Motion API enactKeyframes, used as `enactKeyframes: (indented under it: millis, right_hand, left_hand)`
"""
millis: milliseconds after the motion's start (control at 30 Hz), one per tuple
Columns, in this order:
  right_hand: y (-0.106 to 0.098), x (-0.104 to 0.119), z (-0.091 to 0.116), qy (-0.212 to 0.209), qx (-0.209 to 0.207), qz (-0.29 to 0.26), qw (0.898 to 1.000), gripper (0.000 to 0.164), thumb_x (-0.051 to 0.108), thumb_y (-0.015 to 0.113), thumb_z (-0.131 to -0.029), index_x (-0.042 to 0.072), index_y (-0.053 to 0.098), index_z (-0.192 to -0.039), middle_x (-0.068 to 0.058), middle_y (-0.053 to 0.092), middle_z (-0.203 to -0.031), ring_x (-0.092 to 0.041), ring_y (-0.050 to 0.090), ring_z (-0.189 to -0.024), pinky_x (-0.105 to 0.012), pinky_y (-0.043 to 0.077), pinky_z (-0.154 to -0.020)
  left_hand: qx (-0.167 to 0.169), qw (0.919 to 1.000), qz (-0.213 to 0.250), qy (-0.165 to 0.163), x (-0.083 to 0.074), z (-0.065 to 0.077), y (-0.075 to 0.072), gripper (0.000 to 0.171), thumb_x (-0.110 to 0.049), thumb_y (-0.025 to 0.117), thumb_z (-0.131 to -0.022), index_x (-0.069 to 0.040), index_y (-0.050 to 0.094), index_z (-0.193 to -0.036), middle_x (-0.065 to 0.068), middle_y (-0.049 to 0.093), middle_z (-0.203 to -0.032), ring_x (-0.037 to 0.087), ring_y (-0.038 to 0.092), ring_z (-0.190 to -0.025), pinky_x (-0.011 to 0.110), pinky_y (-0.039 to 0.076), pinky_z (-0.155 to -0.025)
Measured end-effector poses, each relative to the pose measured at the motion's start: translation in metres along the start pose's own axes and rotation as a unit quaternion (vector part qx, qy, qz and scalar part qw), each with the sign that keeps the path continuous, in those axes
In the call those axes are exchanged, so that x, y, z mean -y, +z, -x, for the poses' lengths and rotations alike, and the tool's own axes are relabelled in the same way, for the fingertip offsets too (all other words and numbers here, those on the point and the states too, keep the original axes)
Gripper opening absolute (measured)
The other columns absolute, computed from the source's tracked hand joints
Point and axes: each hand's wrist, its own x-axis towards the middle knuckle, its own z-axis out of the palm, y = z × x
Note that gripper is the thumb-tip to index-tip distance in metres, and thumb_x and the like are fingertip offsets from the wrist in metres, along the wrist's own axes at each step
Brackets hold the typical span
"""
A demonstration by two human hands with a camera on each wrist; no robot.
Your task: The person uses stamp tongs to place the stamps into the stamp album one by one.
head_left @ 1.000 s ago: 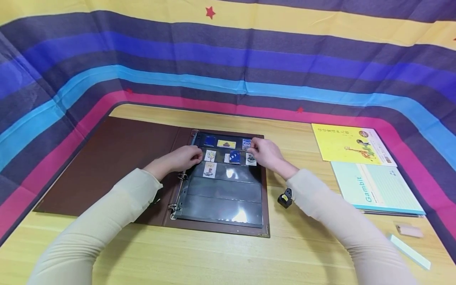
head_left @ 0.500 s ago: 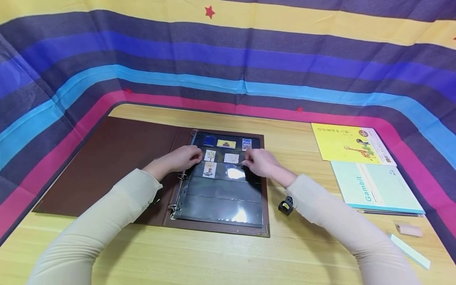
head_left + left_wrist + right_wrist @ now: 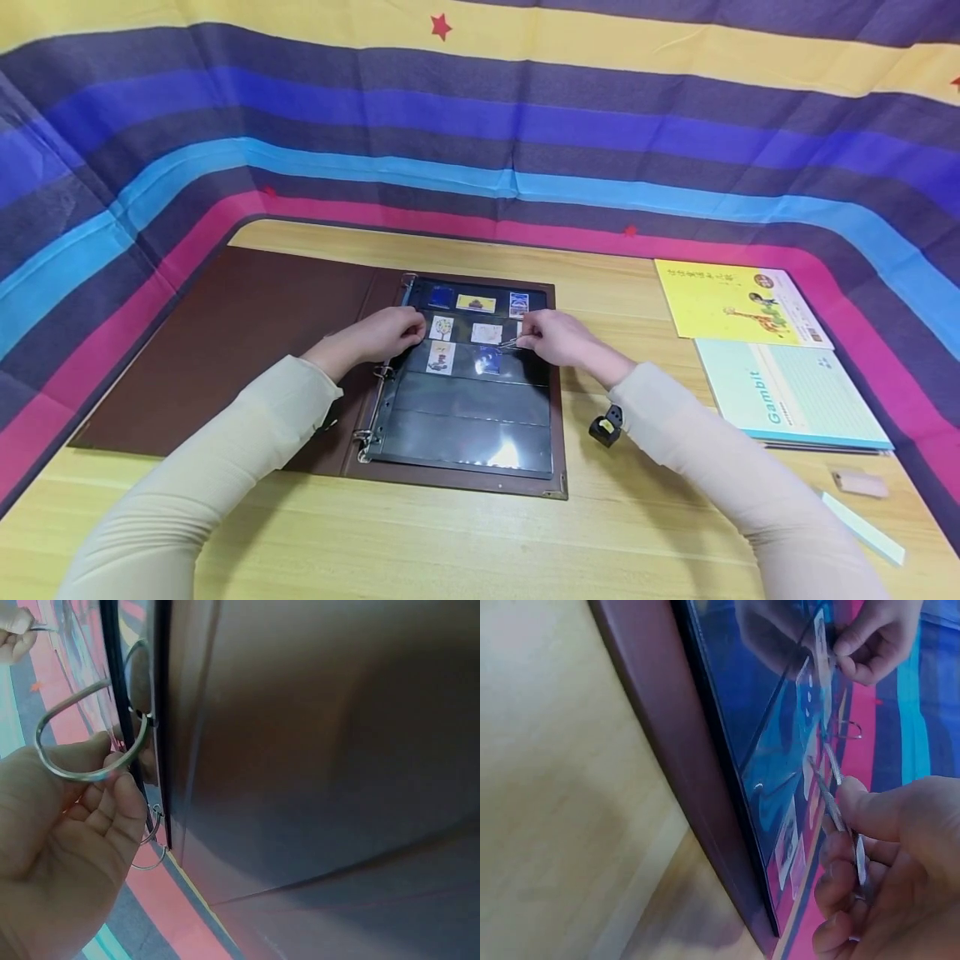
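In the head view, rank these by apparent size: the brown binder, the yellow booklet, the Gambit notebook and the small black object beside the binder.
1. Brown binder, the largest.
2. and 3. Gambit notebook and yellow booklet: these look alike; the notebook lies nearer the camera, so no ranking.
4. Small black object, plainly the smallest.

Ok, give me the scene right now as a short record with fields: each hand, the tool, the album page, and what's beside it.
left hand: rests at the album's ring edge, fingers curled by a metal ring
right hand: pinches tweezers over the page
album: brown binder, open flat on the table
page: clear pocket sleeve, stamps in the upper rows
blue stamp: in third row
beside: two booklets to the right
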Motion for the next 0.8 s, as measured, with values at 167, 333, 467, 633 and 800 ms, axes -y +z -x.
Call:
enactKeyframes:
  millis: [167, 333, 467, 633, 800]
  right_hand:
    - [-0.007, -0.008, 0.006, 0.019, -0.026, -0.032, 0.999, 0.012, 0.021, 0.055, -0.079, 0.010, 0.053, -0.075, 0.000, 0.049, -0.064, -0.014, 0.043, -0.055, -0.028, 0.034, -0.053]
    - [-0.018, -0.024, 0.018, 0.047, -0.057, -0.052, 0.996, 0.009, 0.014, 0.051, -0.081, 0.007, 0.053, -0.085, -0.003, 0.056, -0.073, -0.016, 0.049, -0.061, -0.030, 0.037, -0.057]
    - [-0.020, -0.045, 0.032, 0.068, -0.094, -0.022, 0.993, 0.013, 0.013, 0.050, -0.080, 0.005, 0.050, -0.091, -0.008, 0.058, -0.079, -0.018, 0.051, -0.063, -0.032, 0.038, -0.055]
    - [-0.015, -0.070, 0.051, 0.066, -0.133, 0.055, 0.987, 0.010, 0.013, 0.051, -0.079, 0.006, 0.045, -0.082, -0.006, 0.052, -0.063, -0.019, 0.045, -0.051, -0.031, 0.033, -0.044]
    - [-0.006, -0.082, 0.061, 0.059, -0.106, 0.076, 0.990, 0.008, 0.013, 0.052, -0.077, 0.008, 0.045, -0.075, -0.001, 0.046, -0.058, -0.018, 0.043, -0.050, -0.030, 0.033, -0.045]
  left_hand:
    - [0.001, 0.9999, -0.009, -0.007, 0.000, -0.002, 0.001, 0.007, -0.010, 0.051, -0.081, -0.010, 0.051, -0.074, 0.001, 0.042, -0.071, 0.015, 0.041, -0.064, 0.026, 0.034, -0.057]
    - [0.003, 0.9999, -0.003, -0.014, 0.001, -0.003, 0.001, 0.003, -0.011, 0.052, -0.081, -0.009, 0.054, -0.078, 0.001, 0.045, -0.074, 0.015, 0.042, -0.067, 0.027, 0.036, -0.059]
    - [-0.005, 0.9996, 0.024, -0.012, 0.003, 0.002, 0.001, 0.007, -0.012, 0.052, -0.081, -0.008, 0.057, -0.085, 0.001, 0.049, -0.080, 0.015, 0.044, -0.071, 0.029, 0.038, -0.064]
    - [-0.042, 0.9979, 0.050, -0.006, 0.009, 0.014, -0.001, 0.010, -0.011, 0.052, -0.081, -0.007, 0.058, -0.087, 0.001, 0.052, -0.082, 0.014, 0.046, -0.073, 0.031, 0.038, -0.066]
    - [-0.069, 0.9961, 0.055, -0.001, 0.019, 0.026, 0.000, 0.008, -0.010, 0.053, -0.080, -0.006, 0.057, -0.086, 0.001, 0.052, -0.079, 0.014, 0.046, -0.072, 0.032, 0.038, -0.066]
